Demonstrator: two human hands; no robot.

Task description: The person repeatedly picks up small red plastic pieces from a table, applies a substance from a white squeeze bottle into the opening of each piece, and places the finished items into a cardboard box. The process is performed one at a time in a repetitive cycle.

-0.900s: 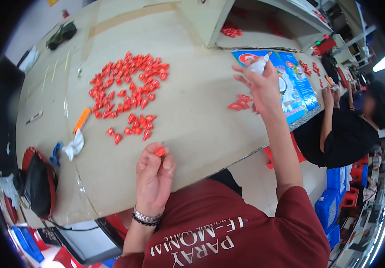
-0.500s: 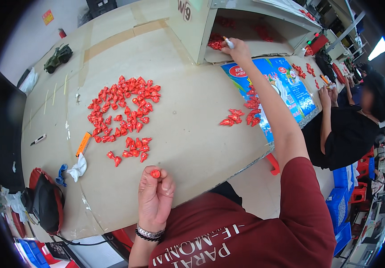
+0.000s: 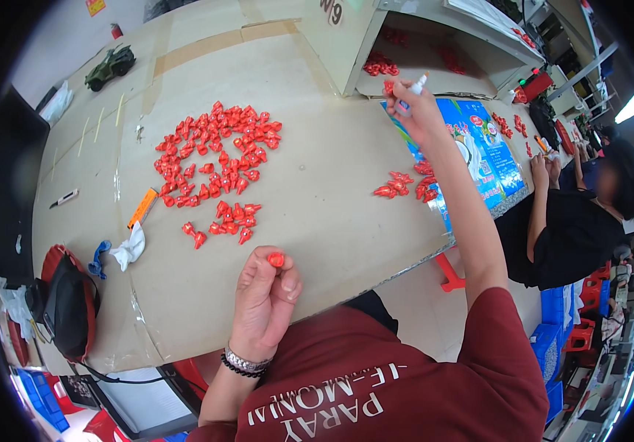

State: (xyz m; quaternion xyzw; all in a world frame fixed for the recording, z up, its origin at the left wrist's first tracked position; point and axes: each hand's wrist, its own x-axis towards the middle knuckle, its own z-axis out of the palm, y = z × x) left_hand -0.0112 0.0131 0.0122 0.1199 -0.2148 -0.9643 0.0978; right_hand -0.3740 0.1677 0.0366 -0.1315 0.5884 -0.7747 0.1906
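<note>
My left hand [image 3: 264, 298] is held near the table's front edge, its thumb and fingers closed on a small red plastic piece [image 3: 276, 259]. Out in front of the shelf opening, my right hand [image 3: 421, 116] grips a white paint marker [image 3: 405, 104] with an orange-brown tip. At its fingertips sits another red piece [image 3: 389, 87]. A big loose cluster of red pieces [image 3: 221, 121] covers the table's middle left, with a smaller group [image 3: 232, 219] nearer to me. More red pieces [image 3: 396, 186] lie under my right forearm, by a blue printed sheet [image 3: 472, 147].
Inside the shelf box [image 3: 332, 51] lies a pile of red pieces [image 3: 381, 65]. To the left are a green toy vehicle [image 3: 109, 68], an orange box [image 3: 142, 208], a crumpled tissue [image 3: 130, 247], a cutter knife [image 3: 64, 198] and a dark bag [image 3: 70, 309]. A co-worker [image 3: 575, 221] sits at right.
My right hand has drawn back from the shelf opening, now with a red piece at its fingertips beside the marker. My left hand still holds its piece. The whole view has shifted slightly.
</note>
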